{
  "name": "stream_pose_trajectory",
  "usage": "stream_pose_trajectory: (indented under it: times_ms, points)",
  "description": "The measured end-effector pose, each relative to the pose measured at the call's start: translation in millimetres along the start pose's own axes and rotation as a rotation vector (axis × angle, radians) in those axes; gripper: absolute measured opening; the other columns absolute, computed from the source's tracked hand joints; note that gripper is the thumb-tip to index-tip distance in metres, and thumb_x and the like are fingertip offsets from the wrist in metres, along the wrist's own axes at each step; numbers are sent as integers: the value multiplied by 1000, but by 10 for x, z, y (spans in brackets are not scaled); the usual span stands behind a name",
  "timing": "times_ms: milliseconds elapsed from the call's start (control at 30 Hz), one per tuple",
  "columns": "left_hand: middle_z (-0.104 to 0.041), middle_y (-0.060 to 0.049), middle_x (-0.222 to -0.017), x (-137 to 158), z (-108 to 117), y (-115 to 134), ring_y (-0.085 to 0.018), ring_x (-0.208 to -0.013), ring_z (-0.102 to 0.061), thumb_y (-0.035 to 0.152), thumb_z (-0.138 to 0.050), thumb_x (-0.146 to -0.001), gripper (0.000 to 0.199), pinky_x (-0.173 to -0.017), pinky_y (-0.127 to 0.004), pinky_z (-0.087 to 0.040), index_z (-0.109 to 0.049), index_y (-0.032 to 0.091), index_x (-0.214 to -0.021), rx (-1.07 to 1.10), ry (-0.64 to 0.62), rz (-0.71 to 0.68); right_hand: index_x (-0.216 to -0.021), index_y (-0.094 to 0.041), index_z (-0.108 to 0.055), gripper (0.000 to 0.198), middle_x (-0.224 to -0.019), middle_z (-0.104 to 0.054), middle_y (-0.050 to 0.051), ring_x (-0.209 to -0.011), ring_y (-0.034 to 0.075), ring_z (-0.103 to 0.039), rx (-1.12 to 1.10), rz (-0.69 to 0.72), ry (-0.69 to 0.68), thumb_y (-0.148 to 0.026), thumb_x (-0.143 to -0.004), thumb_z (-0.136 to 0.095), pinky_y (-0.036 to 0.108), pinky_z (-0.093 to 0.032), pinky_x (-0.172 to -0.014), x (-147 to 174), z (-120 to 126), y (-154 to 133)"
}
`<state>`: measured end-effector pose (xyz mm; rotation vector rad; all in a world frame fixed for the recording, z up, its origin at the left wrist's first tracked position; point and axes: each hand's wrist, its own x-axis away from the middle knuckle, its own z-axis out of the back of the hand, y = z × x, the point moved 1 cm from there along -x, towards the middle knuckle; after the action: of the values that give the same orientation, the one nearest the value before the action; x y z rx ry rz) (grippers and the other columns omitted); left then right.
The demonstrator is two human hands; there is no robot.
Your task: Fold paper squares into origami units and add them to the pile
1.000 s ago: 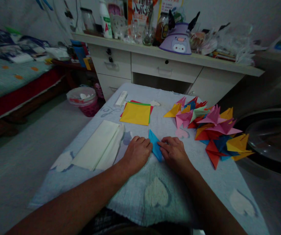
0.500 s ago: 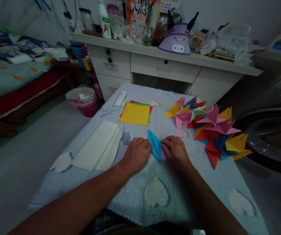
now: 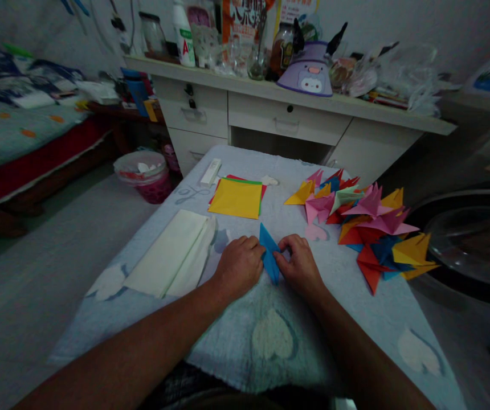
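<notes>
Between my two hands, a blue folded origami paper [image 3: 269, 256] stands out as a narrow diamond over the cloth-covered table. My left hand [image 3: 241, 263] has its fingers curled against the paper's left edge, gripping it there. On the other edge, my right hand [image 3: 299, 263] pinches the paper between thumb and forefinger. Just beyond lies a stack of square paper sheets [image 3: 235, 197], yellow on top, with green and red edges showing. Several folded paper cranes [image 3: 371, 219] in pink, red, yellow, orange and blue are heaped to the right.
A folded pale paper or cloth sheet [image 3: 167, 253] lies left of my hands. A small white box [image 3: 211, 172] sits at the far left of the table [image 3: 270, 370]. Beyond stand a cluttered white cabinet [image 3: 262, 117], a pink bin [image 3: 153, 188] and, at right, a round-doored machine [image 3: 476, 233].
My right hand has shifted slightly left, its thumb and forefinger now over the blue paper's right edge. The paper looks narrower and turned a little. My left hand has barely moved.
</notes>
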<state>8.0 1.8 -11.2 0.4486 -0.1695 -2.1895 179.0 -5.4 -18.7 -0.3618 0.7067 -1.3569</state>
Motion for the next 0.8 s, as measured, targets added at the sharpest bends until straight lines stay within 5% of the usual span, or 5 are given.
stream_pose_trajectory:
  times_ms: [133,267,567,800]
  points:
    - [-63,-7,-89,-20,43,2,-20,-86,-59,23,-44,-94,24,-80,-33,-46,-67,16,-94,183,29,74,-81,-21,-52,7,-77,-55,-1,-69,15,-52,-333,-4,-44,-20,-77,-58,29,-43,-67,23,11,-66]
    - [-63,-5,-85,-34,104,6,-18,-82,-60,32,-39,-97,31,-76,-30,-45,-65,16,-90,379,41,117,-83,-22,-55,7,-90,-58,2,-81,16,-56,-552,58,-89,-22,-79,-60,28,-46,-73,47,48,-135]
    - [-64,1,-74,-56,16,-100,-13,-66,-57,34,-53,-86,23,-62,-23,-43,-68,16,-91,881,4,285,-93,-22,-63,11,-106,-62,7,-103,20,-59,-573,158,-107,-23,-85,-55,34,-46,-87,49,132,-159]
    - [-62,1,-70,-98,-53,-118,-10,-56,-53,31,-58,-82,22,-53,-21,-43,-65,14,-94,1303,-63,406,-92,-22,-52,19,-90,-58,3,-79,16,-56,-543,-72,38,-35,-82,-60,29,-48,-71,47,68,-46]
